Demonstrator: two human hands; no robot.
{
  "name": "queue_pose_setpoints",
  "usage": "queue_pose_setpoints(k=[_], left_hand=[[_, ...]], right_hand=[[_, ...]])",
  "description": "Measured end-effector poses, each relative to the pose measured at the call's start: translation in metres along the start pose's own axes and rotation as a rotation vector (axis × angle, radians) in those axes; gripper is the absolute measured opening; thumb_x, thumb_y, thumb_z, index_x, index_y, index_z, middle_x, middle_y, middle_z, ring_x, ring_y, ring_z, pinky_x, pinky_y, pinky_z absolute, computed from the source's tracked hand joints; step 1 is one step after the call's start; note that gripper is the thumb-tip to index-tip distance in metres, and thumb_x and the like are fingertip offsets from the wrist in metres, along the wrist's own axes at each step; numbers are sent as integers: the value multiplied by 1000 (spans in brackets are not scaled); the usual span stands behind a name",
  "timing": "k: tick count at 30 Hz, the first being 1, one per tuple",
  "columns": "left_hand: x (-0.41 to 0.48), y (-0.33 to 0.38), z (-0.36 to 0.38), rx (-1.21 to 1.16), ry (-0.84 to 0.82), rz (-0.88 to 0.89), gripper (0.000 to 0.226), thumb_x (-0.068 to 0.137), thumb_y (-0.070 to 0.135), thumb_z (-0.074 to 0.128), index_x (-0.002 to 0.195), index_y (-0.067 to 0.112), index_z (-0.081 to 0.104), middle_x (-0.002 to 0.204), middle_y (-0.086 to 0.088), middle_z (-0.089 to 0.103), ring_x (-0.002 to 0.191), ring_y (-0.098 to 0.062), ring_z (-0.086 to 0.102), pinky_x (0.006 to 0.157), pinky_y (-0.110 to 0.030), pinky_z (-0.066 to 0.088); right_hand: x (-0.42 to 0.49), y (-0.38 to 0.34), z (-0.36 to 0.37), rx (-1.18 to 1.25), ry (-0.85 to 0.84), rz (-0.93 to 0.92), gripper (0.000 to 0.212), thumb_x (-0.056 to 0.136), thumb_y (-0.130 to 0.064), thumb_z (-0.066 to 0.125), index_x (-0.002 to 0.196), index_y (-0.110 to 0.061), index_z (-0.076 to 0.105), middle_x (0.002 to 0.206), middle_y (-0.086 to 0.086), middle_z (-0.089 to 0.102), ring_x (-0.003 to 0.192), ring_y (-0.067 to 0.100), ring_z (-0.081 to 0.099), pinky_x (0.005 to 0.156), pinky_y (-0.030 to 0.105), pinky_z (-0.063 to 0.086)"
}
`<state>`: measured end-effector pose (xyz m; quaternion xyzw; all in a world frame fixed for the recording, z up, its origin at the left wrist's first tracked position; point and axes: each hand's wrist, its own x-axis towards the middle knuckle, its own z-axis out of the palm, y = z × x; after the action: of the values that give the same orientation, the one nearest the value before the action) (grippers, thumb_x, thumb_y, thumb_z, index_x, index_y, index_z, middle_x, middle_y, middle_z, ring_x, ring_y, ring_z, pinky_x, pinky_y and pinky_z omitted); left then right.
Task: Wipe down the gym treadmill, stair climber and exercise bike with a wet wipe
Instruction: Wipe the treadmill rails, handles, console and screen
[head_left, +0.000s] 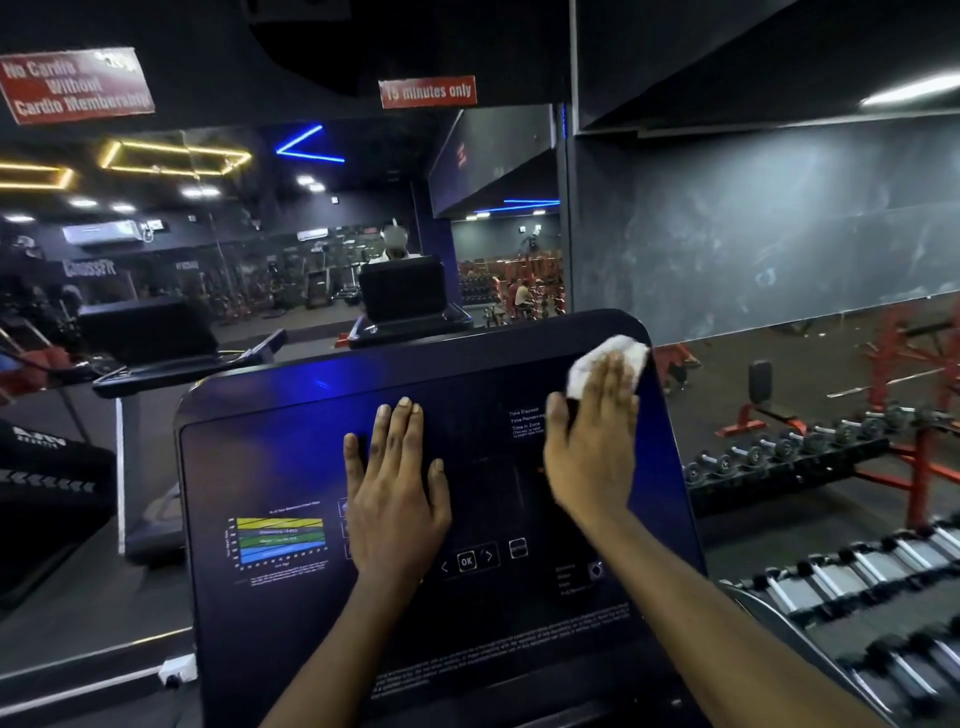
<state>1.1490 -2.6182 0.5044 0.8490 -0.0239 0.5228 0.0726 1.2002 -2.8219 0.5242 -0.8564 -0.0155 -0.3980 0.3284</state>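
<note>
On the treadmill console (291, 467), your flat right hand (592, 441) presses the wet wipe (613, 353); your flat left hand (395, 488) may trigger the OK button (466, 560).

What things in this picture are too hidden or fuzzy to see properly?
Head view, all of it:
1. Wet wipe: mostly under the fingers of the right hand.
2. Console buttons beside the chart: covered by the left hand.
3. Fine print low on the console: too small and blurred.
4. Dumbbell rack: cut off by the right edge.
</note>
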Motion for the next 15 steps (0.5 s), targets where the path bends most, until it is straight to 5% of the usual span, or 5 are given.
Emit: queue_pose_setpoints(k=[4, 10, 15], left_hand=[[-2, 5, 0, -7, 1, -16, 60, 96, 28, 47, 153, 9, 41, 162, -4, 36, 155, -18, 21, 127, -47, 6], [-13, 15, -4, -16, -97, 44, 64, 97, 29, 46, 157, 12, 34, 166, -2, 27, 156, -17, 14, 128, -47, 7], [-20, 12, -1, 7, -144, 58, 64, 100, 33, 41, 160, 15, 26, 168, 0, 21, 157, -16, 9, 127, -48, 7]], right_hand=[[-83, 33, 6, -37, -111, -260, 68, 108, -49, 26, 163, -18, 0, 171, -2, -5, 157, 15, -1, 127, 44, 14], [-1, 28, -9, 40, 13, 88, 69, 108, -50, 20, 162, -11, -3, 169, 5, -8, 157, 17, -9, 128, 46, 8], [-54, 47, -5, -18, -48, -131, 67, 110, -46, 26, 163, -14, 0, 171, 1, -7, 157, 16, -4, 128, 39, 5]])
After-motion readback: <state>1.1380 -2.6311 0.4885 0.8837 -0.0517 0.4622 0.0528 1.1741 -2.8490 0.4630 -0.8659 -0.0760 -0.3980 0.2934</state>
